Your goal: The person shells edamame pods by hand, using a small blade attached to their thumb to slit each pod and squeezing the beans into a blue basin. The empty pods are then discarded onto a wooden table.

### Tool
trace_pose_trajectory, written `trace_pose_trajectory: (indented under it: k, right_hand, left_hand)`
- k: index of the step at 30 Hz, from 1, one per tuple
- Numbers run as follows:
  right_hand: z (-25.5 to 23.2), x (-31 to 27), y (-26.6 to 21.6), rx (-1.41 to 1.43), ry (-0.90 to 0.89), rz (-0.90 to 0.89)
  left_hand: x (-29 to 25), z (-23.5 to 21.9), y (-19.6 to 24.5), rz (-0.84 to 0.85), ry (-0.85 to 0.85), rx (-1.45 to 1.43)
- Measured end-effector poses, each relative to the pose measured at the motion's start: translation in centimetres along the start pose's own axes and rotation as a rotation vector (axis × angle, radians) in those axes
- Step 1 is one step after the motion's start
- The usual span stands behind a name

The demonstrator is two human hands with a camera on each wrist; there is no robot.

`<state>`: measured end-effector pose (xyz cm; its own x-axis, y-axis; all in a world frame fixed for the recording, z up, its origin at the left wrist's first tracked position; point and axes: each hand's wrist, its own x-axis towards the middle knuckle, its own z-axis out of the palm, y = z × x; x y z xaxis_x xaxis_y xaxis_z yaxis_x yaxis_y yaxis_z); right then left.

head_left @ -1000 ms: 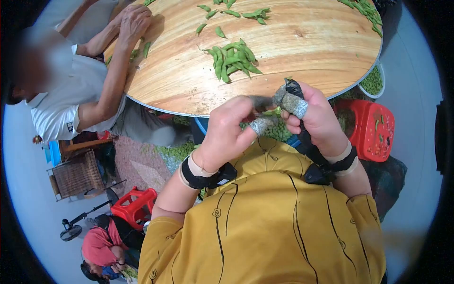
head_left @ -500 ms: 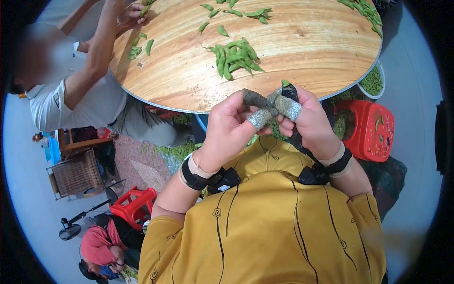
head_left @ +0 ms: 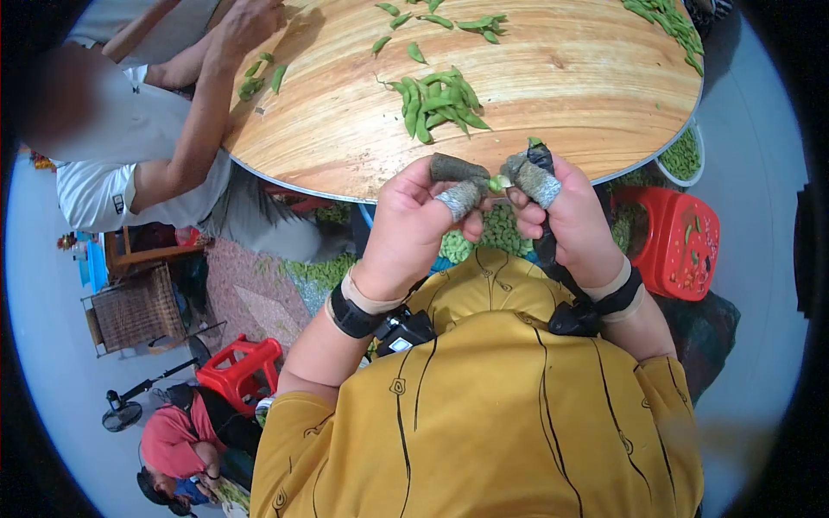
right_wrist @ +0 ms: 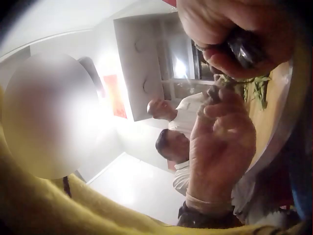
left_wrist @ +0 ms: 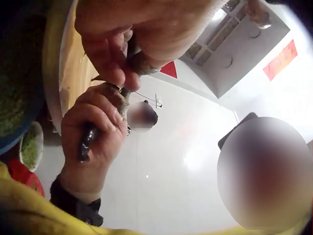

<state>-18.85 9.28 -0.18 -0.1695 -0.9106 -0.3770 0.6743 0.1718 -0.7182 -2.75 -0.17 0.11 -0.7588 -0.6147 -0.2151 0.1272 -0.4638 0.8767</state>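
Over the lap, just in front of the table edge, both hands meet at a small green bean pod (head_left: 496, 183). My left hand (head_left: 406, 220) pinches its left side between thumb and forefinger, both wrapped in grey tape. My right hand (head_left: 570, 220), its thumb taped, is at the pod's other end and grips a slim black-wrapped tool (head_left: 546, 249). In the left wrist view, the black tool end (left_wrist: 87, 142) sticks out of the curled right fingers; what kind of tool it is I cannot tell. Below the hands, shelled green beans (head_left: 501, 231) fill a basin.
On the round wooden table (head_left: 587, 95) lie a heap of pods (head_left: 423, 108), loose pods (head_left: 479, 24) and more at the far right (head_left: 669, 30). A red stool (head_left: 691, 250) and a white tub (head_left: 693, 180) of beans stand right. A person in white (head_left: 168, 116) sits left.
The hands, pressed close together half a second ago, have drawn slightly apart, showing the green pod between the fingertips. The person in white has brought their hands together at the table's left.
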Motion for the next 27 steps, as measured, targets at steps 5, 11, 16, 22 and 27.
trace_pose_trajectory:
  k: [5,11,16,22,27]
  right_hand:
    - [-1.5,-0.3,-0.6,0.05,0.057,-0.052]
    - [-2.1,-0.8,-1.8,-0.112,0.044,-0.05]
    - [-2.6,-0.6,-1.4,-0.074,-0.051,-0.038]
    - [-2.2,-0.5,-1.1,-0.226,-0.062,-0.006]
    - [-2.2,-1.3,-1.4,-0.486,-0.079,0.051]
  left_hand:
    - [-0.1,-0.5,0.4,-0.024,0.024,-0.107]
    - [0.0,-0.8,0.7,-0.041,-0.058,-0.046]
    - [-1.3,-0.7,1.0,-0.166,-0.154,0.179]
    - [-1.4,-1.2,0.3,-0.206,-0.139,0.051]
    - [-1.4,-0.9,-0.5,-0.195,-0.188,0.066]
